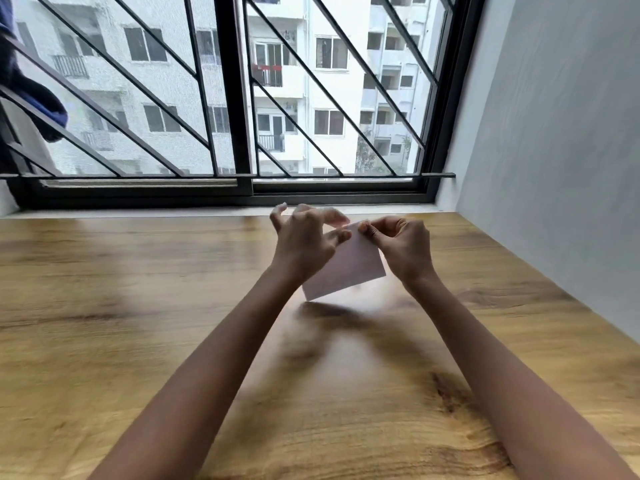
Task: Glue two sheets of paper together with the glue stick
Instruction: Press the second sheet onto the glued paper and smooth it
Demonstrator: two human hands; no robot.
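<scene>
From the head camera, the only view there is, the paper (349,268) is up in the air between the two hands. It is held off the table (138,341), out toward the window (239,98), and its shadow falls on the wood just below it. It is a small white rectangle, tipped. Its long edge runs crosswise from the person's left to right, rising a little on the right, and the sheet hangs from its upper edge back toward the person.

The right hand (401,244) has hold of it, with thumb and forefinger pinched on the top corner and the other fingers curled in behind. The left hand (304,244) sits just beside it on the other side. Its fingers are spread and clawed, and its thumb and forefinger are closing in at the same upper edge, close to the right hand's pinch. That part is smeared with motion, so I cannot tell whether the left hand actually grips the paper or only touches it. I also cannot tell whether one sheet or two is held there.

Both forearms reach straight out over the table and converge, so the hands are nearly together at the paper's top edge. The right hand looks to be carrying it. No glue stick shows anywhere on the table. My guess is that whatever comes next depends on that shared top edge, either parting it or lining it up.
</scene>
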